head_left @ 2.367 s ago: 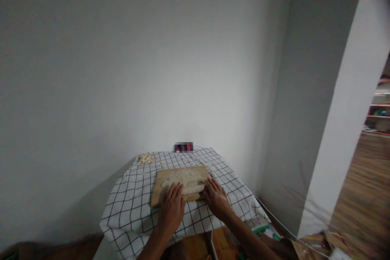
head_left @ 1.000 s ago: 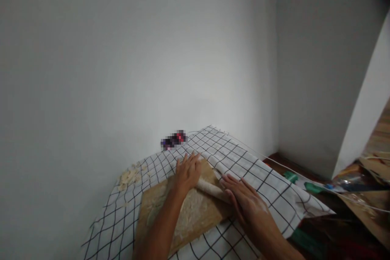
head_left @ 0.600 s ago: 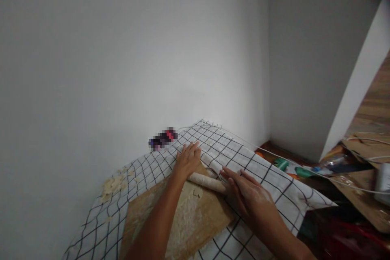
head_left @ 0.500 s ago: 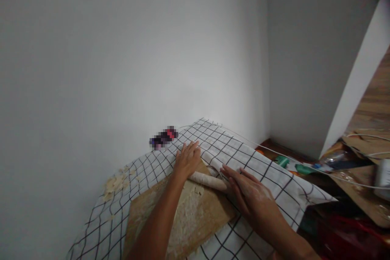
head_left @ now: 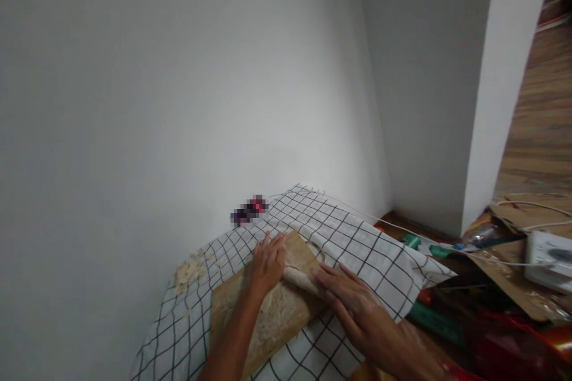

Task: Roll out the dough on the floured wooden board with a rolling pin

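A floured rolling pin (head_left: pixel 300 280) lies across a wooden board (head_left: pixel 254 342). My left hand (head_left: pixel 268 262) rests on its far left end, fingers stretched out and apart. Over the other end lies my right hand (head_left: pixel 353 294), palm down with straight fingers; it hides that tip. Both palms press on the pin without wrapping around it. Pale, floury dough (head_left: pixel 274 305) is spread thinly on the board in front of the pin, its outline hard to make out. Beyond the pin, bare wood shows at the board's far corner.
A white checked cloth (head_left: pixel 353 238) lies under the board. Pale dough scraps (head_left: pixel 190 272) sit at the left, and a blurred-out dark object (head_left: pixel 249 210) is by the wall. A white cable (head_left: pixel 393 226) runs to the right, where cardboard (head_left: pixel 509 268) and a white device (head_left: pixel 549 259) lie.
Both hands and the rolling pin have come back toward me over the board, leaving more of its far corner uncovered. My view has shifted and tilted a little.
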`<act>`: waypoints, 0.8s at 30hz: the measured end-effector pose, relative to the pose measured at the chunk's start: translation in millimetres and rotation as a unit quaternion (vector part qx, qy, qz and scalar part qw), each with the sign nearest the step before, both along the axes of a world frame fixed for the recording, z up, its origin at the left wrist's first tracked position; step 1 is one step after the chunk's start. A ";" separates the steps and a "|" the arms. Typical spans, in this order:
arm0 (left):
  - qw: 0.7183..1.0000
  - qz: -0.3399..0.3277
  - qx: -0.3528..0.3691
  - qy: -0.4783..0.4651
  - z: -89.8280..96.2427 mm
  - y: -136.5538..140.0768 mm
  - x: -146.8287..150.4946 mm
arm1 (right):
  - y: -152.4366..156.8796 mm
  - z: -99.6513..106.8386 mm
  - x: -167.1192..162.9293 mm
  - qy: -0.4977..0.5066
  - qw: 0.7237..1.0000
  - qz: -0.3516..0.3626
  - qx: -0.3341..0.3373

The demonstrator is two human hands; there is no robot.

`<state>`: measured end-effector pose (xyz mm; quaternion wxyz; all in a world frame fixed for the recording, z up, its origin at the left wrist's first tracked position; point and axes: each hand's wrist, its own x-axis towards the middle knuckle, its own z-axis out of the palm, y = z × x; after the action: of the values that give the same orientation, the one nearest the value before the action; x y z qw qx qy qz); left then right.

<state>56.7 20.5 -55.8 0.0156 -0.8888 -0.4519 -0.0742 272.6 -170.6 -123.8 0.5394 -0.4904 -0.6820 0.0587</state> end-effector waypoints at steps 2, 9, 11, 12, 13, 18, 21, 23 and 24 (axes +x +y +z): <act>1.000 -0.018 0.000 0.002 -3.0 -3.7 -12.4 | -7.1 1.4 -7.1 -0.005 1.000 0.025 -0.012; 0.999 0.018 -0.015 -0.029 0.1 -18.0 -22.0 | -11.5 2.7 -25.7 -0.011 0.999 0.015 -0.031; 0.998 0.036 -0.029 -0.039 6.2 -22.0 -18.2 | -9.8 5.9 -27.8 -0.028 0.999 -0.001 -0.033; 0.997 0.051 -0.042 -0.036 9.7 -23.6 -15.1 | -8.6 7.5 -27.7 -0.040 0.999 -0.011 -0.035; 0.995 0.070 -0.056 -0.029 13.2 -24.8 -11.1 | -7.1 8.6 -26.9 -0.054 0.998 -0.022 -0.037; 0.987 0.134 -0.089 0.000 27.2 -26.8 20.5 | 3.2 2.2 -13.1 -0.089 0.992 -0.091 -0.024; 0.984 0.157 -0.078 0.007 31.8 -25.2 42.5 | 10.1 -4.5 -3.1 -0.076 0.987 -0.143 0.003; 0.983 0.175 -0.062 0.013 34.5 -22.0 56.5 | 15.2 -6.2 2.4 -0.068 0.983 -0.167 0.019; 0.982 0.184 -0.047 0.025 35.7 -19.7 63.1 | 18.1 -6.2 5.0 -0.065 0.982 -0.174 0.027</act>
<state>119.8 0.8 -20.1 -0.0014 -0.7919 -0.6101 -0.0270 277.5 -152.5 -130.0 0.5088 -0.5898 -0.6211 -0.0866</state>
